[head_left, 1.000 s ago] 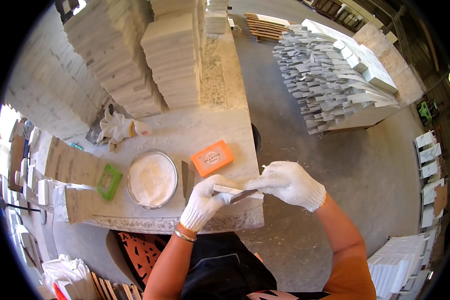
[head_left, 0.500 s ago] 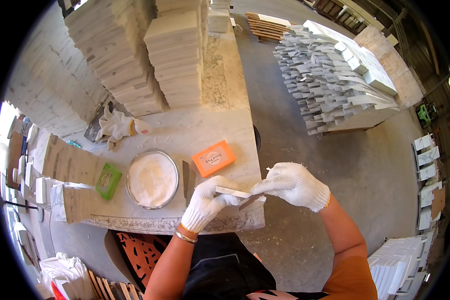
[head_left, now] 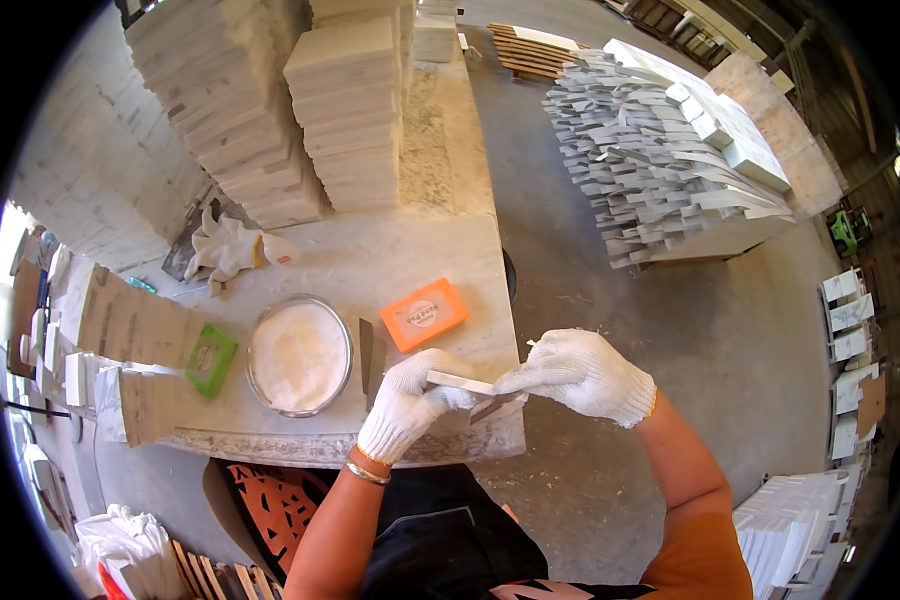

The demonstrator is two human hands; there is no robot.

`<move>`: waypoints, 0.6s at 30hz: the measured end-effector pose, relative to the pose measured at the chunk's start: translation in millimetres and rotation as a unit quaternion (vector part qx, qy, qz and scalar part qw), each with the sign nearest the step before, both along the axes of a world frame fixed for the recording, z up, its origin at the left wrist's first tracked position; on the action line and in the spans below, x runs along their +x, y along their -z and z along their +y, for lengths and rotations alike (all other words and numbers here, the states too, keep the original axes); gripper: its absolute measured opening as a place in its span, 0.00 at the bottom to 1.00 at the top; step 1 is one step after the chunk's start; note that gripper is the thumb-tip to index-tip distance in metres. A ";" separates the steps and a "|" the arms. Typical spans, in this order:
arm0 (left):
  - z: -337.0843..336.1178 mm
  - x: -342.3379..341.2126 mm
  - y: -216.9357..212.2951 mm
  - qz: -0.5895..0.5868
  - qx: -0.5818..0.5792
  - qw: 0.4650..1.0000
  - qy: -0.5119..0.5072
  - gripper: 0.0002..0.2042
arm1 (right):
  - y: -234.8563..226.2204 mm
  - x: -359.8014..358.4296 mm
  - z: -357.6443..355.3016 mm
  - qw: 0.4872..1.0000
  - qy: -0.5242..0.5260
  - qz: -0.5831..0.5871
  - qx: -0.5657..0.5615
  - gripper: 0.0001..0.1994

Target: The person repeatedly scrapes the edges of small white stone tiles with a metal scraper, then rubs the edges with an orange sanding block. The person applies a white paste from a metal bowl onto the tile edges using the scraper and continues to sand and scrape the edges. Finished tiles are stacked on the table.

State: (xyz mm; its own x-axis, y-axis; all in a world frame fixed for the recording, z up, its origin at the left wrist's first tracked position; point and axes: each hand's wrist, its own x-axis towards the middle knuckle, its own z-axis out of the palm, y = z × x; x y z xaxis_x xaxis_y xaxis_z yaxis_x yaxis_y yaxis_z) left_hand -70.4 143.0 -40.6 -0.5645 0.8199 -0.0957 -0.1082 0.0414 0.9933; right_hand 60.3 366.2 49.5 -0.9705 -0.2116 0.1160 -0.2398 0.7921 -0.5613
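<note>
Left hand [head_left: 410,398], white-gloved: clamping on a white strip [head_left: 460,381].
White strip: projecting rightward, spanning the gap between the hands, above the near right corner of the bench [head_left: 450,250].
Right hand [head_left: 580,372], white-gloved: bringing bent fingertips to the strip's right end; whether they are pinching it cannot be told.
Dark flat piece [head_left: 489,408]: showing just under that end, partly hidden.
Likely slip: smooth faces against knit fabric could be loosening the hold; a drop at the bench edge would probably mean chipping on the floor [head_left: 580,490].
Likely knock: a leftward swing could be catching the metal bowl [head_left: 299,411], holding white stuff.
Orange block [head_left: 424,314]: lying beyond the hands.
Green block [head_left: 211,360]: lying left of the bowl.
Spare glove [head_left: 225,250]: lying crumpled near the tile stacks [head_left: 348,110].
</note>
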 end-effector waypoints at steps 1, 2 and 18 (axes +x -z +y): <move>0.2 -0.3 0.2 -0.005 0.005 1.000 0.001 0.11 | 0.4 0.3 0.0 1.000 0.003 0.002 -0.012 0.18; 0.8 -0.2 -1.9 0.013 0.010 1.000 0.004 0.11 | 1.5 0.0 -0.4 1.000 0.006 0.004 -0.023 0.18; 1.2 3.8 5.5 0.030 -0.015 0.999 -0.019 0.12 | 3.2 20.4 -24.4 0.990 0.111 0.042 -0.078 0.16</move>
